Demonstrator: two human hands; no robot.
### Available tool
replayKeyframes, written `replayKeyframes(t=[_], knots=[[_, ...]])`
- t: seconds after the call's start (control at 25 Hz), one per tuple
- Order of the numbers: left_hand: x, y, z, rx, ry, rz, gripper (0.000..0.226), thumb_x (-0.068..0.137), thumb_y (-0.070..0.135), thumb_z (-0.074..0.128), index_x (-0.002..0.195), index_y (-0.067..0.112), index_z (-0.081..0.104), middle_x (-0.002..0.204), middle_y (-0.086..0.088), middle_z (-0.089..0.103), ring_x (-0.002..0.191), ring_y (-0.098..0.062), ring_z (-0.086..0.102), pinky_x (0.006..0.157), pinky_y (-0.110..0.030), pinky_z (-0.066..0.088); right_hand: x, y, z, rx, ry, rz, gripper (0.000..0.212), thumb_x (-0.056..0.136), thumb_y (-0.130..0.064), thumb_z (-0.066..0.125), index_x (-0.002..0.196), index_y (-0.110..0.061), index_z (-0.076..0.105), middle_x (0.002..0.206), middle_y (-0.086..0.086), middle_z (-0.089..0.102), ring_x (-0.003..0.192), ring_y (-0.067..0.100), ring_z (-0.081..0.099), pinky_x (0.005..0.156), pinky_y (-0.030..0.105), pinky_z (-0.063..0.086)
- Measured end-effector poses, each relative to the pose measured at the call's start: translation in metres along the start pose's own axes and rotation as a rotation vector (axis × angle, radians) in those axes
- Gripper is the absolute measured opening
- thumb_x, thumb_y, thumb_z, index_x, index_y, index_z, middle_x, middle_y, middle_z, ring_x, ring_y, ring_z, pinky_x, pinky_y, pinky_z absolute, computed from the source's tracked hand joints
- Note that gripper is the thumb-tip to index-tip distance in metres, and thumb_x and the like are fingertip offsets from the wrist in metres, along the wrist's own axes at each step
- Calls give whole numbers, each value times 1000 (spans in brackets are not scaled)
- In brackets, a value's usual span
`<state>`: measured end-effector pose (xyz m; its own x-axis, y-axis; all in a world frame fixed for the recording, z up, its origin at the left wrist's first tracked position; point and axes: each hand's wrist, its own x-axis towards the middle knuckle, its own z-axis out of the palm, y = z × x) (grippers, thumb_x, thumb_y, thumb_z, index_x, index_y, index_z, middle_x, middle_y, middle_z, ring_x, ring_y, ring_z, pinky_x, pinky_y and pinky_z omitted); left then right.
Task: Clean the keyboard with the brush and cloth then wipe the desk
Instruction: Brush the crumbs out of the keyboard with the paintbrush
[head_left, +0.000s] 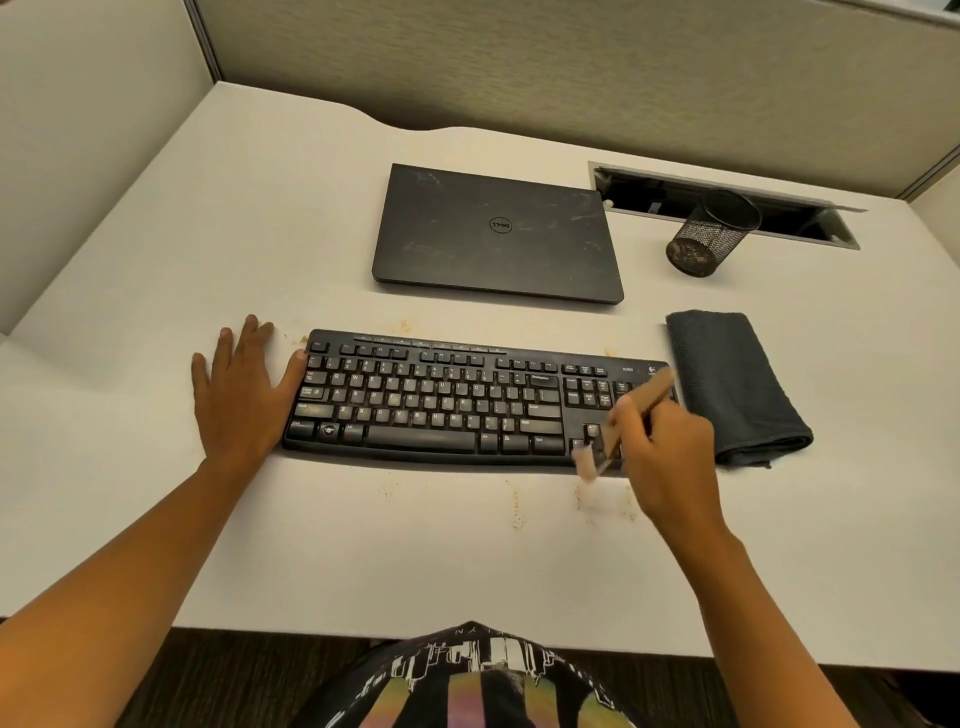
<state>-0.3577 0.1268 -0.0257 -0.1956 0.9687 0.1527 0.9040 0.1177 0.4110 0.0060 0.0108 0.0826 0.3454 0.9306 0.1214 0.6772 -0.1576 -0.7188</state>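
Observation:
A black keyboard (441, 400) lies across the middle of the white desk (156, 260). My left hand (241, 392) rests flat on the desk with straight fingers, its thumb against the keyboard's left edge. My right hand (657, 460) grips a wooden-handled brush (644, 402) over the keyboard's right end. The brush's pale bristles (586, 464) are blurred at the keyboard's front edge, near the arrow keys. A folded dark grey cloth (735, 384) lies just right of the keyboard. Brownish crumbs (582, 501) speckle the desk in front of the keyboard.
A closed black laptop (498, 234) lies behind the keyboard. A black mesh pen cup (711, 234) stands at the back right, beside an open cable slot (727, 197) in the desk. Partition walls enclose the back and the left. A few more crumbs (405, 326) sit behind the keyboard.

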Motion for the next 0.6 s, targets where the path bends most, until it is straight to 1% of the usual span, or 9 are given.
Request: replayKeyframes(t=[0.08,0.16,0.24,0.32,0.4,0.44,0.52,0.56,0.6], knots=[[0,0,0,3,-1,4,56,100,52,37,144,18,40,158,-1,30,149,-23,18,120,-47,6,15,2,-1,-10,88,9,40,100,-23,48,68,1,57,58,11,58,54,28,57,53,43,48],[0,0,0,0,0,2,56,100,52,37,144,18,40,158,-1,30,149,-24,18,120,-47,6,26,4,6,-24,116,-24,34,99,-23,51,71,-5,59,61,6,59,57,23,59,55,36,50],[-1,0,0,-2,1,1,57,100,52,37,145,18,40,158,0,30,149,-23,18,120,-46,5,36,3,17,10,121,-79,23,98,-19,53,80,-11,64,64,-2,61,59,15,62,55,23,52],[-1,1,0,-4,2,-1,57,100,52,37,145,18,40,159,0,30,149,-23,18,120,-46,5,52,1,23,79,139,-104,18,97,-17,55,88,-12,69,69,-2,66,63,8,66,53,12,51],[-1,1,-1,0,1,-2,57,100,53,37,145,18,40,159,0,30,149,-23,18,120,-46,5,63,-4,21,110,162,-109,19,95,-13,56,82,-13,70,70,1,69,60,7,67,51,14,53],[-1,0,-1,0,2,-2,57,100,53,37,145,18,40,159,0,30,149,-23,18,120,-46,5,63,-4,19,88,165,-136,21,94,-10,57,77,-11,69,66,-1,67,57,7,66,49,15,53],[-1,0,-1,-5,0,-2,57,100,53,37,146,19,39,159,0,29,149,-23,18,120,-46,5,54,-4,18,16,138,-228,23,91,-5,59,69,-7,68,59,-10,60,56,-2,62,48,9,47],[-1,0,-1,-6,0,-2,57,100,53,37,146,19,39,159,0,29,149,-23,18,120,-46,5,47,-4,20,-5,126,-273,22,89,-3,60,69,-5,69,59,-14,58,57,-6,60,49,5,44],[-1,0,0,-6,0,-1,57,100,52,37,146,19,39,159,0,29,149,-23,18,120,-46,5,42,-1,24,-27,132,-311,19,89,-2,61,73,-4,71,62,-14,59,56,-7,59,51,3,42]])
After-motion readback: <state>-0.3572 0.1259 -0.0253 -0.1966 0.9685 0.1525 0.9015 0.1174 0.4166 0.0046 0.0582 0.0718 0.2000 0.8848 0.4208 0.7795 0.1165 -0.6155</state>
